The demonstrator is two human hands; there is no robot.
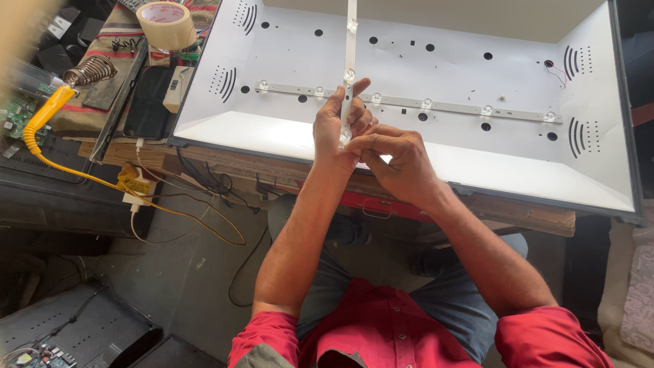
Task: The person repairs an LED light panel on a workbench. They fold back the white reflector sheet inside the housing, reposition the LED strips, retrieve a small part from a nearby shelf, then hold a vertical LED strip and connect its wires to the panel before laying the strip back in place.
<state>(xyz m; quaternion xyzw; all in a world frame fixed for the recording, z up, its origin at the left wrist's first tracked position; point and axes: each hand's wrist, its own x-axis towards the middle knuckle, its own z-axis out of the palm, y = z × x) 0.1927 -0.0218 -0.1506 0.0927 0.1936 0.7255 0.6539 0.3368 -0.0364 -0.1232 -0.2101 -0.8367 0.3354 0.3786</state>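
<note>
left hand [338, 125]: gripping the near end of a loose light strip [350, 61], fingers wrapping round it from the 9 o'clock side, thumb side up.
right hand [397, 155]: fingers closing in a pinch at the strip's bottom tip, touching the left hand; what the fingertips are pinching is hidden, cannot tell if it is film or a wire.
light strip: thin white bar with round lenses, running from the hands toward 12 o'clock, hovering over the white panel [286, 140] and going out of frame at the top.
second strip [426, 103]: lying flat in the panel, running 9 to 3 o'clock, crossing under the held one.
panel: open white tray resting on a wooden bench [531, 212], near edge just beyond the hands.
risk, bending: strip is being held only at one end, so the long free part could be sagging and cracking, or knocking a lens off.
risk, collision: free end swinging could be hitting the lenses on the second strip.
risk, slip: pinch is small, tip could be sliding out.
risk, clutter: soldering iron [41, 116] with yellow handle and tape roll [167, 24] sitting at 10 o'clock, well apart; yellow cable [102, 182] trailing off the bench could be snagging.
</note>
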